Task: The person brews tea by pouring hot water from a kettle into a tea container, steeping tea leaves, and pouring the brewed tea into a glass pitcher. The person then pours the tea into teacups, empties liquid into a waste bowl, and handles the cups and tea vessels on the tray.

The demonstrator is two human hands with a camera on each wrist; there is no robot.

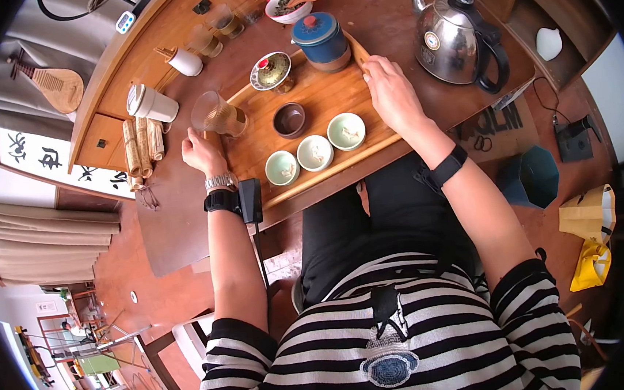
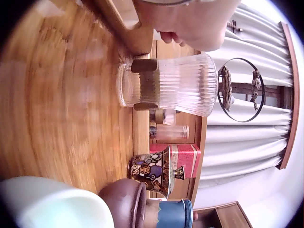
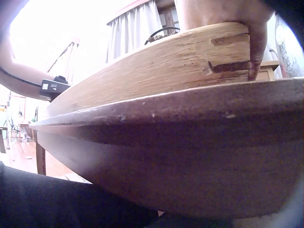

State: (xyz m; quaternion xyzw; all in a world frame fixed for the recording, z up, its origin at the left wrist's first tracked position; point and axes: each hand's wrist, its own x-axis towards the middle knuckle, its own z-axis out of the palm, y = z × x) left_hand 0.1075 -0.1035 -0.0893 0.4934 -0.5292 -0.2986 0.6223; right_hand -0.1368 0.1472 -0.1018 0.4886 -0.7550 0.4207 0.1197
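Here, two hands, each grip closed on one tray with three pale-green cups.

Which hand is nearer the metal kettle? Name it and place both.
Right. The right hand is at the right edge of the tray, a gap short of the kettle; the left hand is at the opposite edge, across the tray.

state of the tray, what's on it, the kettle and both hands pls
Tray: resting on the table
Blue pot: upright, lid on
Patterned bowl: upright, lid on
Glass pitcher: upright, uncovered, looks empty
Brown cup: upright, uncovered
Three pale cups: upright, uncovered
Kettle: upright, lid on
Left hand: on tray's left side
Right hand: on tray's right side
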